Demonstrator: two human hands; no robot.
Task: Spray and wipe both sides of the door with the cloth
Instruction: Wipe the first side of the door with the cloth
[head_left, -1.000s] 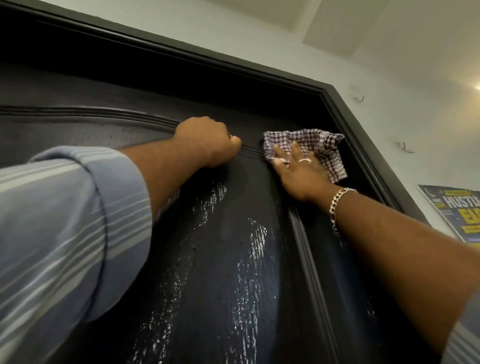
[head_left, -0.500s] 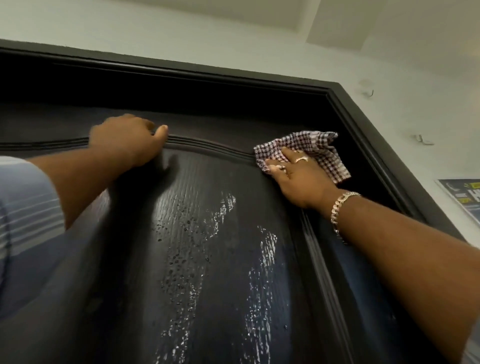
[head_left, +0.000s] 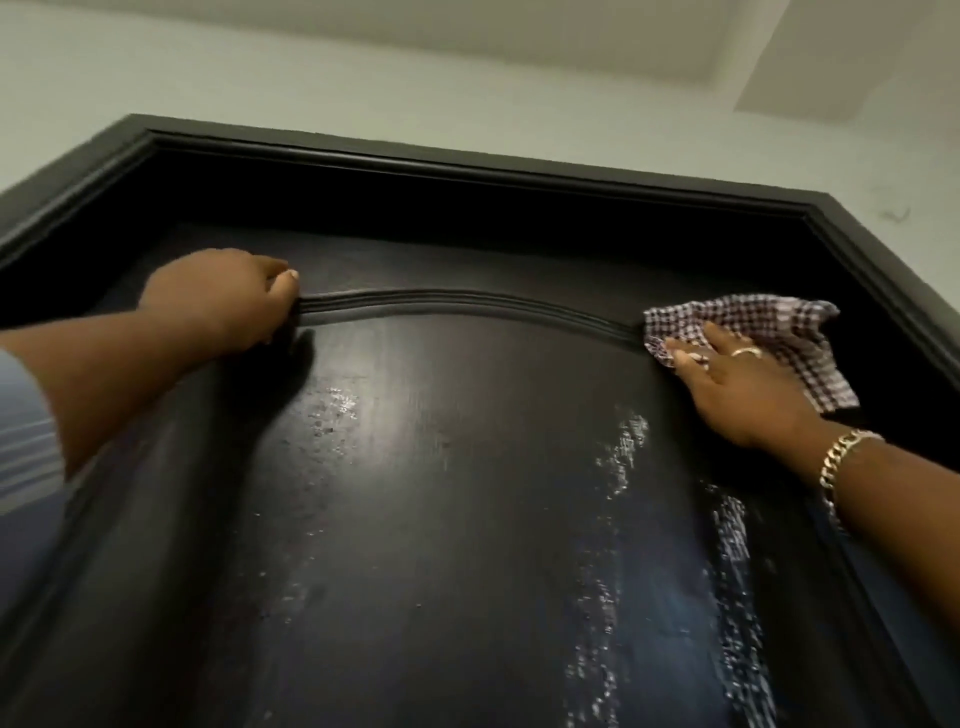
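Cloth (head_left: 753, 332) under right hand (head_left: 737, 387)

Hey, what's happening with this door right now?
A person is cleaning a dark wooden door near its top. The right hand presses a checked purple-and-white cloth flat against the right end of the door's curved raised moulding. The left hand rests with curled fingers on the moulding's left end and holds nothing that shows. Wet spray streaks remain on the panel below, not yet wiped.
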